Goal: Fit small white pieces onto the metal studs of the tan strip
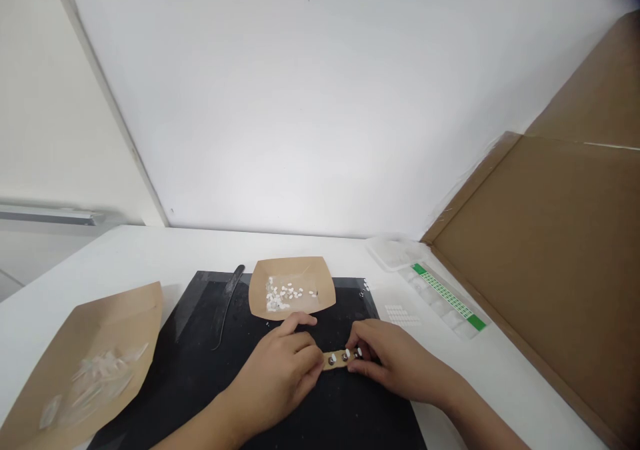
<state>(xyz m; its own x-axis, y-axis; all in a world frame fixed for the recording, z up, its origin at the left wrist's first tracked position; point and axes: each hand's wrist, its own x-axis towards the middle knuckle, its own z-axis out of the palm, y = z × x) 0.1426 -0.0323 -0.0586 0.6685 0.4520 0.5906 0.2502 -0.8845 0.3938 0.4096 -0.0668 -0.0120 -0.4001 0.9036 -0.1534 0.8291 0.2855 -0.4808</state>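
Observation:
A short tan strip with dark round metal studs lies between my hands over the black mat. Small white oval pieces stand upright at the studs. My left hand grips the strip's left end, its index finger stretched forward toward the front paper tray. At the right end, my right hand pinches the strip near the last stud. The fingers partly cover both ends. Just beyond my left hand sits a brown paper tray with loose white oval pieces in it.
A dark flat file lies at the mat's left. Farther left, a larger paper tray holds clear plastic bits. To the right are a sheet of white ovals and a clear case with a green-edged label. Cardboard stands at the right.

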